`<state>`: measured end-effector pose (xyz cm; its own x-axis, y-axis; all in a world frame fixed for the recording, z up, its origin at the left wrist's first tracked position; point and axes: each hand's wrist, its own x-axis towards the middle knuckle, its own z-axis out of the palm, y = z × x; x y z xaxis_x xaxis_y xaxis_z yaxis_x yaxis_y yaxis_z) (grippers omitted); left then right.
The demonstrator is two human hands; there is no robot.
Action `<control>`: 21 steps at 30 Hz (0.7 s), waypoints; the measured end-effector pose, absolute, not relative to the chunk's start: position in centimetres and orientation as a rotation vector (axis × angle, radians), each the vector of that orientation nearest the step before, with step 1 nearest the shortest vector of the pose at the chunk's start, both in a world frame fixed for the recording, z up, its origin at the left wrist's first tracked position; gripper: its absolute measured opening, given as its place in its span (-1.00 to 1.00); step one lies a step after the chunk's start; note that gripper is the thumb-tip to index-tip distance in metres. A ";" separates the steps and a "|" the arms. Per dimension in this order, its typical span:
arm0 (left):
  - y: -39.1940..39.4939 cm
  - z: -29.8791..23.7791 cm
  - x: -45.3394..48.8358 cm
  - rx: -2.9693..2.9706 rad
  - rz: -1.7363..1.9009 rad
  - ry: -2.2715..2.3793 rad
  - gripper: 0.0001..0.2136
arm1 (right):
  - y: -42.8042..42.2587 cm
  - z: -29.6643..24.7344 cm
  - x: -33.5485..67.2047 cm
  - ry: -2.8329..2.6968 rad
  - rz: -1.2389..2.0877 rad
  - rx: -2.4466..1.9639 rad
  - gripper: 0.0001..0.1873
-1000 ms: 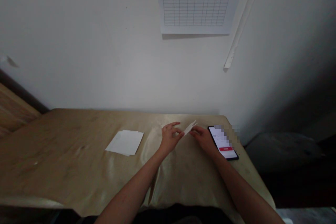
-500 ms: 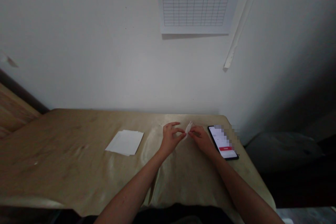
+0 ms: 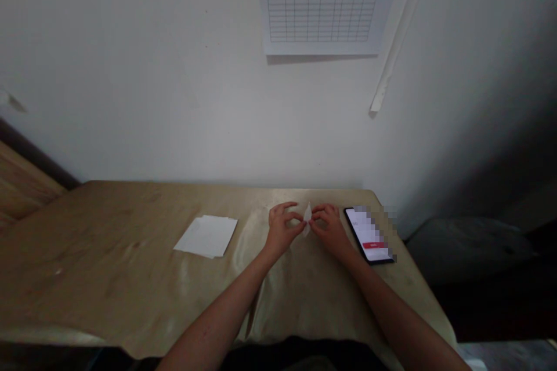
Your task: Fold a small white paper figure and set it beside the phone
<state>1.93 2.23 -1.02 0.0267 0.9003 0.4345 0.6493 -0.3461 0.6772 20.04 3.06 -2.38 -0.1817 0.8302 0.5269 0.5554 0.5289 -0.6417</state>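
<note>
A small white paper is pinched between the fingertips of the left hand and the right hand, over the desk. Shaping or creasing appears to be under way; a light, even pinch seems called for next. The hands are flanked by white sheets and a phone.

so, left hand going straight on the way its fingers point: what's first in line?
Likely the right hand, just beyond the small white paper that it and the left hand pinch between them; exact depth is unclear from one view.
</note>
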 end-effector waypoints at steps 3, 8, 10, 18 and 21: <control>2.1 -0.9 2.0 2.015 1.243 1.574 -0.92 | 2.7 -2.1 19.6 -1.863 0.299 -1.154 -0.95; 2.0 -0.8 2.1 1.984 1.288 1.583 -0.89 | 2.5 -2.3 19.2 -1.821 0.287 -1.141 -0.92; 2.0 -0.8 2.1 1.987 1.301 1.582 -0.88 | 2.5 -2.5 19.1 -1.828 0.282 -1.122 -0.89; 2.0 -0.8 2.1 2.065 1.271 1.604 -0.90 | 2.4 -2.5 18.9 -1.834 0.286 -1.115 -0.85; 2.0 -0.9 2.1 2.118 1.282 1.594 -0.91 | 2.4 -2.5 19.0 -1.817 0.311 -1.117 -0.84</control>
<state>2.06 1.97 -0.94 0.0438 0.8564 0.5145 0.6860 -0.4001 0.6077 18.96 2.39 -2.51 -0.1350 0.7982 0.5871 0.5579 0.5510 -0.6207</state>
